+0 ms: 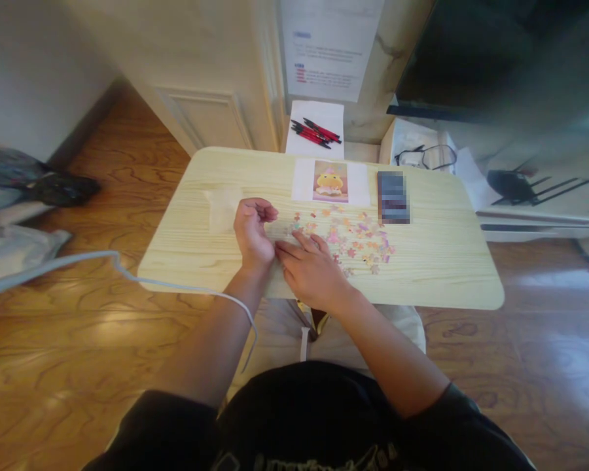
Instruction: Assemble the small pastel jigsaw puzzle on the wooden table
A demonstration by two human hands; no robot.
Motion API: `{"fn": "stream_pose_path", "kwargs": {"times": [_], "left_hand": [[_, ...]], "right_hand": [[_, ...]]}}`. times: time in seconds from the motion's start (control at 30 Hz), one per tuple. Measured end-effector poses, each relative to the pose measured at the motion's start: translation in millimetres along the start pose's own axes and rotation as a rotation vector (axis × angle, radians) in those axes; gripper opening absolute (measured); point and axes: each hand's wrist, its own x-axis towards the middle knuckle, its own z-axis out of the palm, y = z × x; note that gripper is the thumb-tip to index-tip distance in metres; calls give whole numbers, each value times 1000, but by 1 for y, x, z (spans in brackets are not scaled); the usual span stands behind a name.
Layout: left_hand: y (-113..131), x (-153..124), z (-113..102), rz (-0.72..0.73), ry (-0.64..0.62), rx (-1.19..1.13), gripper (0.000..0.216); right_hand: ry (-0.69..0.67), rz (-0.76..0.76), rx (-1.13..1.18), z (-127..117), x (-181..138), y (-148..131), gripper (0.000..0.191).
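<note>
Many small jigsaw puzzle pieces (353, 239), pink, orange and yellow, lie scattered on a pale wood-grain table (436, 268). My right hand (311, 268) rests palm down at the left end of the pieces, its fingers stretched out and touching the table among them. Just left of it my left hand (255, 232) stands on its edge, palm turned right, with fingers loosely bent and nothing visible in them. Whatever lies under my right palm is hidden. Behind the pieces is a white sheet with a printed picture (330, 182) of a yellow cartoon figure.
A phone (393, 197) with a blurred screen lies right of the sheet. A translucent bag (223, 209) is left of my left hand. Red and black pens (317, 133) sit on paper beyond the table. A grey cable (177, 286) crosses my left forearm.
</note>
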Motion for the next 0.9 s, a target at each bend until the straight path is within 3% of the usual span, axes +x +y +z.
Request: {"fn": "stream_pose_path", "kwargs": {"times": [0.17, 0.33, 0.47, 0.6, 0.9], "left_hand": [[6, -4, 2, 30, -14, 80, 42], [17, -5, 2, -13, -77, 130, 31], [30, -6, -13, -36, -319, 350, 15], [38, -9, -34, 151, -608, 638, 16], [36, -21, -48, 415, -873, 855, 23]], "right_hand": [[-10, 40, -12, 2, -5, 2, 41], [73, 99, -2, -13, -22, 14, 40], [197, 187, 36, -28, -45, 27, 40], [257, 254, 35, -29, -69, 35, 34], [149, 192, 14, -12, -67, 21, 44]]}}
